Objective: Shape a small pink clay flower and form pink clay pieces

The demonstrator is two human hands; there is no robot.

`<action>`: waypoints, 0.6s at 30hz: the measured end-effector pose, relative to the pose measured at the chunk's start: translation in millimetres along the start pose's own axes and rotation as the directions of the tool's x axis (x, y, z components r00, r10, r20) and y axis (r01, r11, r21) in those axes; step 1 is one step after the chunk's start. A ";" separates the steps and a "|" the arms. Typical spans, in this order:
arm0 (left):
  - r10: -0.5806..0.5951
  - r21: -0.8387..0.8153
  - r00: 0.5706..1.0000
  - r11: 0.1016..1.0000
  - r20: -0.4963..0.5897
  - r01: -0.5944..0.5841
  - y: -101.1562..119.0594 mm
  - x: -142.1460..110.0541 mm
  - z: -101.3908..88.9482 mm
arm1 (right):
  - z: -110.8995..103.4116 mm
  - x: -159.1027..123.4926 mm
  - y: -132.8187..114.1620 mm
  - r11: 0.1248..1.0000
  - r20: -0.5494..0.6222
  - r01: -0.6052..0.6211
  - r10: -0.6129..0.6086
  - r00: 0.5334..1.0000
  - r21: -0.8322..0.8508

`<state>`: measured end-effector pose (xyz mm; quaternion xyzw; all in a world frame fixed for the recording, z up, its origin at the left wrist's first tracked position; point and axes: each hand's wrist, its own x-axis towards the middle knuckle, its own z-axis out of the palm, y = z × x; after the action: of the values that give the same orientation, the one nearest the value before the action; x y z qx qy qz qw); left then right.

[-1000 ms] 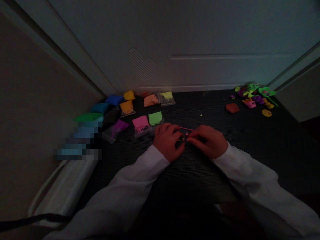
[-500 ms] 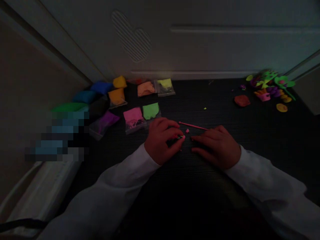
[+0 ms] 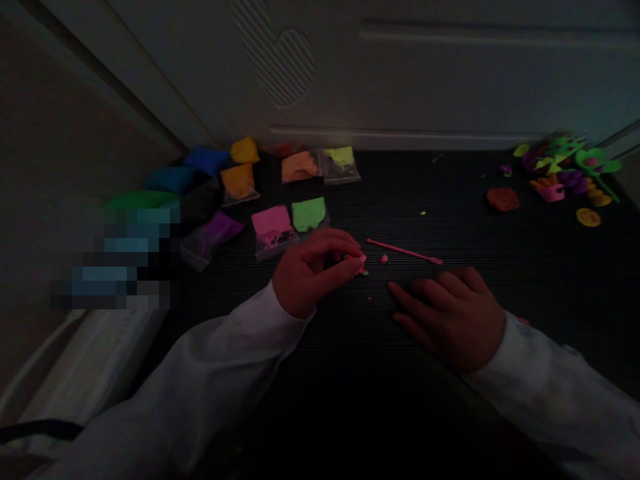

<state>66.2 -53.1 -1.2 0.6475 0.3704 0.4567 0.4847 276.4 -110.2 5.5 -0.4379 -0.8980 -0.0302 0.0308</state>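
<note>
Left grip point(image 3: 313, 272) pinching piece point(image 3: 362, 266), pink, partly green

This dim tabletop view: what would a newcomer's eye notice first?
Probably the bright green flower in the colorful cluster at the far right. Next, the pink packet and light green packet, side by side beyond the left hand, whose fingers hold a small pink piece.

The left hand point(image 3: 316, 272) pinches a small pink-and-green clay piece point(image 3: 362, 267) — the right hand point(image 3: 453, 317) rests apart, near a pink stick point(image 3: 405, 251).
</note>
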 end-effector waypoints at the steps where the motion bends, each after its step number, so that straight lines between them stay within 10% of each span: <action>1: -0.002 -0.012 1.000 1.000 0.000 0.002 -0.1 0.2 -0.1 | 0.0 -0.6 0.7 1.000 0.000 0.007 -0.007 1.000 0.002; 18: -0.068 -0.074 0.996 0.995 0.049 0.072 0.4 -0.7 0.1 | -0.7 -2.1 9.4 0.940 -0.140 -0.031 0.083 0.987 0.340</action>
<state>66.2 -53.8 -1.0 0.6258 0.3637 0.4380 0.5332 285.1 -106.0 6.3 -0.4487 -0.8717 0.0914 0.1744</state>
